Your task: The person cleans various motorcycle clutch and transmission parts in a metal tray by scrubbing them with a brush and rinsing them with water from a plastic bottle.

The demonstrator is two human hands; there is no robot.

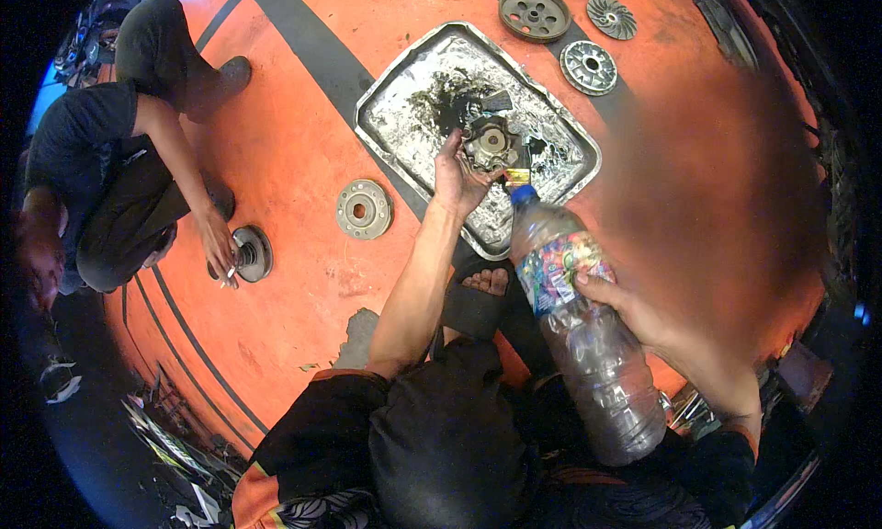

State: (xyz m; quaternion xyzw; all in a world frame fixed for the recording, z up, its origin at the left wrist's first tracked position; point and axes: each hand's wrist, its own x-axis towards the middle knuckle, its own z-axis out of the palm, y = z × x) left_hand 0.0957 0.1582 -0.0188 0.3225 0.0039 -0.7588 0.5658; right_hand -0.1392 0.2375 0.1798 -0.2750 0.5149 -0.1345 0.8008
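Observation:
My left hand (463, 179) grips a round metal scooter transmission part (493, 141) with a central bore, which I hold over a metal tray (377, 81). Dark grime and wet streaks cover the tray's floor. In my right hand (613, 298) is a large clear plastic bottle (599, 363) with a colourful label and a blue cap (524, 194). The bottle tilts, its cap end pointing toward the metal part and lying just below it in view. A small yellow item (517, 177) shows beside the cap; I cannot tell what it is.
A clutch bell (534, 14), a finned fan plate (612, 17) and a ribbed pulley face (588, 68) lie beyond the tray. Left of it rests a round metal plate (365, 210). A person (83, 143) crouches at left, one hand near a pulley (253, 253) on the orange floor (303, 150).

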